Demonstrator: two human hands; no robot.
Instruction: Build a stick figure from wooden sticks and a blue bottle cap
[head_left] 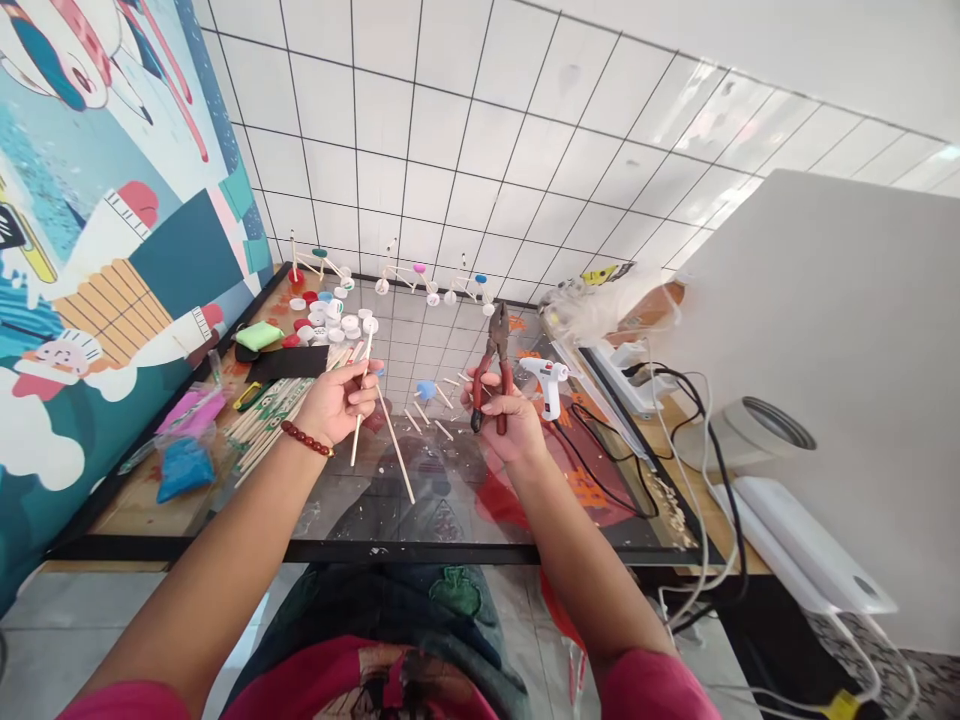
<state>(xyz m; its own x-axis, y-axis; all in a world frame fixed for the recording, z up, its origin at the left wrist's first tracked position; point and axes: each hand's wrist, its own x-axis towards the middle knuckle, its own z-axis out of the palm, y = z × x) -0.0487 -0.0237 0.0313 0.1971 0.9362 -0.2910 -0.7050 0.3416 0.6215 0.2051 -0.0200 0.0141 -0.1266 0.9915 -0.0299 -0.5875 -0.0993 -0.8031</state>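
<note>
Hands: left hand (337, 402) pinches wooden sticks (394, 440) | right hand (504, 420) grips red-handled pliers (496, 345) (seemingly firm, partly hidden)

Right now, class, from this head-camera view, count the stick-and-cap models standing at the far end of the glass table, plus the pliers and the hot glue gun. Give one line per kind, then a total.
Stick-and-cap models: 3
Pliers: 1
Hot glue gun: 1
Total: 5

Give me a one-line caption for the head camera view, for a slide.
Left hand grips wooden sticks while right hand holds red-handled pliers.
</note>
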